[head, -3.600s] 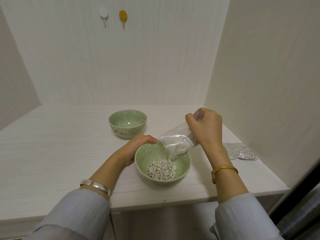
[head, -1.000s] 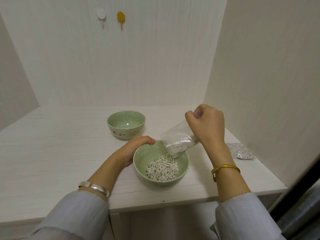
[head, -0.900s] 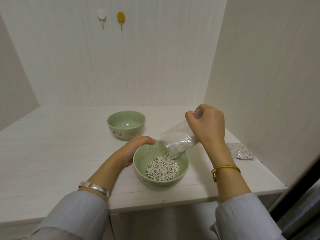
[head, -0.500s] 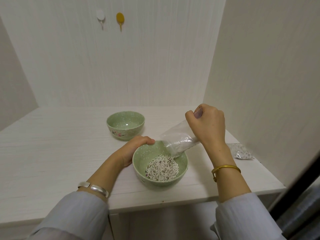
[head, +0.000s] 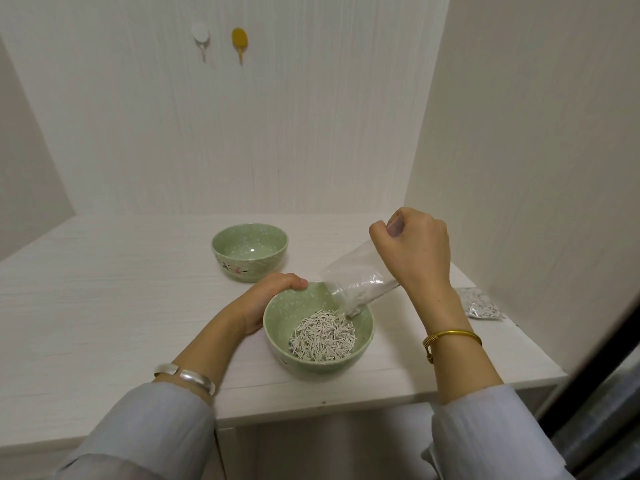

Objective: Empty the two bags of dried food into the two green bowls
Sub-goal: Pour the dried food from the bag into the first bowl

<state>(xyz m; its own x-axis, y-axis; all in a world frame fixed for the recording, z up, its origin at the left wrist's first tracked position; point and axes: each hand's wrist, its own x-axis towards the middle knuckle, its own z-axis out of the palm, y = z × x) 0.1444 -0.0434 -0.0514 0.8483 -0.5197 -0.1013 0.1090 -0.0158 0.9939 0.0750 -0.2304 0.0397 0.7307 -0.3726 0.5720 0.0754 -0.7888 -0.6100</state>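
A green bowl (head: 277,317) near the table's front edge holds a heap of pale dried sticks (head: 323,336). My left hand (head: 268,301) grips the bowl's left rim. My right hand (head: 412,251) grips the upper end of a clear plastic bag (head: 353,277), tilted mouth-down over the bowl's right rim, with some sticks still inside. A second green bowl (head: 250,251) stands empty farther back. A second bag (head: 479,303), holding dried food, lies flat on the table at the right.
The white table (head: 104,306) sits in an alcove, with walls at the back and close on the right. Two hooks, white (head: 201,34) and yellow (head: 239,39), hang on the back wall. A dark frame (head: 595,375) runs past the table's right corner.
More sticks have dropped from the bag, so the heap in the near bowl has grown and the bag is emptier. Both hands stay in the same places.
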